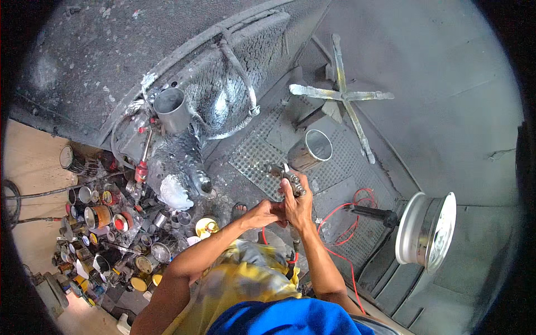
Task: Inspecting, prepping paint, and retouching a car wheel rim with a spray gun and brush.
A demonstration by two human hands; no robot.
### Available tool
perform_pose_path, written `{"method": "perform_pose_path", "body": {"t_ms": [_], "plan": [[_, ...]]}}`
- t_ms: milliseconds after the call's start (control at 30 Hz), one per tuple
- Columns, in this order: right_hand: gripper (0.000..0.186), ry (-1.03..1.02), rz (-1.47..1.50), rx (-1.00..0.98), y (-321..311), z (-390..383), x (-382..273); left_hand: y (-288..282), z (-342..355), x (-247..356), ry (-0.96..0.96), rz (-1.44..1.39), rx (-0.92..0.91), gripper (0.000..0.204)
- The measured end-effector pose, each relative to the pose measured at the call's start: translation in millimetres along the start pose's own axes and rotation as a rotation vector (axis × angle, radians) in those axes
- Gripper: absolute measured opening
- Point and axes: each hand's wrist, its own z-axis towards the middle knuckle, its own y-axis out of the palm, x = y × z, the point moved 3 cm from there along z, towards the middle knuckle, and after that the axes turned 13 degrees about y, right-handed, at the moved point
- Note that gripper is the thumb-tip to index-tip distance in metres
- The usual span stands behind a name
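My right hand (pixel 298 206) is wrapped round a metal spray gun (pixel 294 184), its thumb up along the gun's body. Fixed to the gun is a silver metal cup (pixel 308 153), its round mouth facing up. My left hand (pixel 268 214) presses against the right one, low by the gun's handle. Its fingers are closed, and what they pinch is hidden. A hose fitting (pixel 296 245) hangs beneath the hands in front of my yellow and grey shirt.
A silver wheel rim (pixel 412 229) sits sideways on a dark arm at the right. Ahead stands a paint-crusted cross-shaped stand (pixel 343 96). A red hose (pixel 330 250) loops over the floor. Another metal cup (pixel 172 109) hangs at left, above crowded paint cans (pixel 99 216).
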Motion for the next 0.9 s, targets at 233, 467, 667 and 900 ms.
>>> {"method": "perform_pose_path", "body": {"t_ms": [233, 467, 667, 900], "plan": [[0.033, 0.100, 0.052, -0.069, -1, -16, -5, -3, -10, -21, -0.076, -0.036, 0.002, 0.020], [0.032, 0.011, 0.094, -0.010, -5, -25, 17, -1, -17, -22, 0.045, -0.057, 0.035, 0.031], [0.034, -0.079, 0.145, 0.108, -36, -49, 34, 41, -21, 2, -0.016, -0.172, 0.046, 0.056], [0.039, -0.208, 0.173, 0.232, -66, -111, 84, 86, -55, -53, 0.006, -0.163, 0.336, 0.065]]}}
